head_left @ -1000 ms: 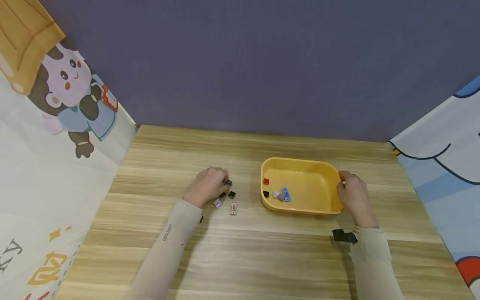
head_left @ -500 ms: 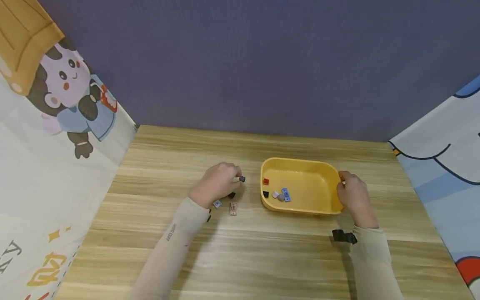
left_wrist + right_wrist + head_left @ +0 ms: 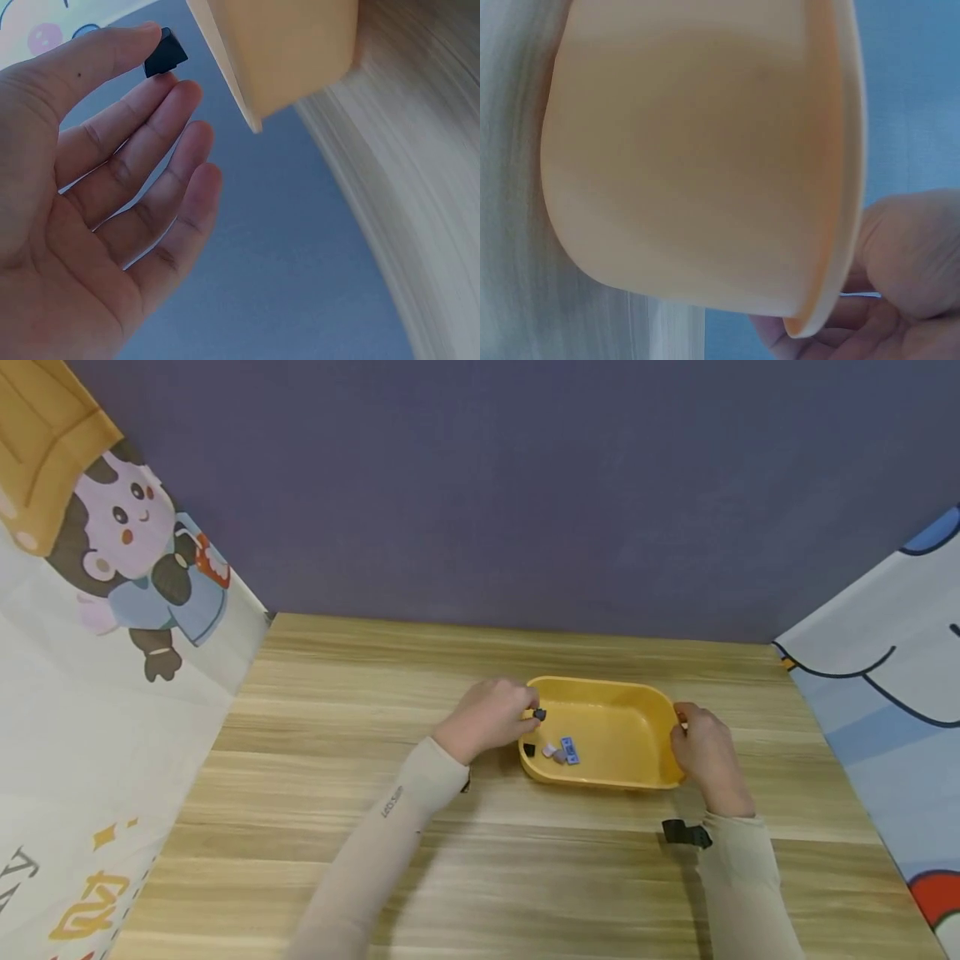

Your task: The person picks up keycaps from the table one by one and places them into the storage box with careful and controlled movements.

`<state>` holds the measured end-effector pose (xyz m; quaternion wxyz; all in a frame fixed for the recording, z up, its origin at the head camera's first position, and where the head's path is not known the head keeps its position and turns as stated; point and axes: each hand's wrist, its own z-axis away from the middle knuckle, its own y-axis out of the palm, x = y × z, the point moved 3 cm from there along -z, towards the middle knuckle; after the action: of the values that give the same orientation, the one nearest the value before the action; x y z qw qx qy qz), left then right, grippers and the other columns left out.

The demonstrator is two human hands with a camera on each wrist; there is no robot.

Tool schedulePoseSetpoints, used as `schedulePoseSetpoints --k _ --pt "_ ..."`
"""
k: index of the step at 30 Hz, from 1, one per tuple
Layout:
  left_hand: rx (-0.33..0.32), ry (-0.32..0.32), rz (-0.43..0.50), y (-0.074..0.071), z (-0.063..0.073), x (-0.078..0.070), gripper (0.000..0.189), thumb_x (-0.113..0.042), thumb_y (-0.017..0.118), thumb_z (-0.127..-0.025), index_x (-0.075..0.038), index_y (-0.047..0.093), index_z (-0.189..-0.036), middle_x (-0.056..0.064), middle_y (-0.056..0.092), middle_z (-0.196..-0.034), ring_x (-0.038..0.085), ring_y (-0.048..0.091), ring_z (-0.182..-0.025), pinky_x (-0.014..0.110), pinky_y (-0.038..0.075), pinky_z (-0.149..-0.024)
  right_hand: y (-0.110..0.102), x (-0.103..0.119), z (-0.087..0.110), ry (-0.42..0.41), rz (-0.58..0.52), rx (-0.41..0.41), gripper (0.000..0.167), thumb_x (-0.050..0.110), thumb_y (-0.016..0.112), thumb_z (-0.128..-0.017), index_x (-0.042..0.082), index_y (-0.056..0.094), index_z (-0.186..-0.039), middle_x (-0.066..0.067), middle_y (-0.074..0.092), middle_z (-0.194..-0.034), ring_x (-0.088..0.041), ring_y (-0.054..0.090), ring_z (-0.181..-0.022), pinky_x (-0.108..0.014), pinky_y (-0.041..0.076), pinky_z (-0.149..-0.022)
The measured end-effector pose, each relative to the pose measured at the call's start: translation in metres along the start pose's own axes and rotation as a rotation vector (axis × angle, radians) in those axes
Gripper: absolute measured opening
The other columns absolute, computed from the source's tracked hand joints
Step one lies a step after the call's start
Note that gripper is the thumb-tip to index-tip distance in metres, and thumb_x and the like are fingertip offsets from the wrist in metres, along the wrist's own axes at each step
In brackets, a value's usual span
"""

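Observation:
My left hand (image 3: 489, 717) is over the left end of a yellow plastic tub (image 3: 606, 683), pinching a small black keycap (image 3: 166, 54) between thumb and forefinger. The other fingers are loosely bent in the left wrist view. Inside the tub lie a long blue keycap (image 3: 570, 750), a white one (image 3: 549, 749), a greyish one (image 3: 559, 757) and a black one (image 3: 529, 750). At the tub's right end my right hand (image 3: 708, 756) grips the rim (image 3: 853, 172), thumb on one side and fingers on the other.
The tub stands on a wood-grain table (image 3: 360, 677). A dark blue-grey wall (image 3: 495, 493) rises behind it, with cartoon-printed sheets (image 3: 135, 527) at both sides. A black strap (image 3: 686, 833) sticks out by the right wrist.
My left hand has picked the black keycap off the table and carried it right, over the tub's rim. The loose pieces on the table are now hidden behind the left arm. The right hand stays put.

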<state>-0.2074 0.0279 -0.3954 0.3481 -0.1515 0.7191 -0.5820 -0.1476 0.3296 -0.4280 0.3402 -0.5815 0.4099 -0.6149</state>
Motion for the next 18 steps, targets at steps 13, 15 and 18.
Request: schedulePoseSetpoints --k 13,15,18 --pt "0.018 0.014 -0.02 0.0043 -0.007 -0.0055 0.029 -0.029 0.073 -0.093 -0.008 0.074 -0.112 0.003 0.072 -0.106 0.015 0.066 -0.089 0.027 0.055 -0.077 0.0011 -0.0001 -0.0006 -0.011 0.002 -0.015 0.037 -0.003 0.047 -0.096 -0.02 0.048 -0.129 -0.04 0.056 -0.114 -0.051 0.056 -0.098 -0.06 0.05 -0.078" --pt "0.014 0.011 -0.018 0.0028 -0.0049 -0.005 0.028 -0.028 0.072 -0.094 -0.008 0.074 -0.113 0.003 0.072 -0.106 0.016 0.066 -0.09 0.029 0.055 -0.078 0.0014 -0.0006 -0.0005 -0.007 -0.002 -0.013 0.037 -0.002 0.046 -0.096 -0.019 0.048 -0.129 -0.04 0.055 -0.114 -0.052 0.056 -0.099 -0.06 0.05 -0.079" --pt "0.009 -0.006 -0.014 -0.0007 0.0011 -0.0034 0.026 -0.028 0.072 -0.094 -0.009 0.074 -0.112 0.003 0.073 -0.106 0.017 0.066 -0.091 0.03 0.056 -0.078 0.0015 -0.0011 -0.0007 -0.006 -0.003 -0.008 0.037 -0.002 0.046 -0.097 -0.019 0.048 -0.129 -0.04 0.055 -0.114 -0.052 0.056 -0.099 -0.06 0.05 -0.079"
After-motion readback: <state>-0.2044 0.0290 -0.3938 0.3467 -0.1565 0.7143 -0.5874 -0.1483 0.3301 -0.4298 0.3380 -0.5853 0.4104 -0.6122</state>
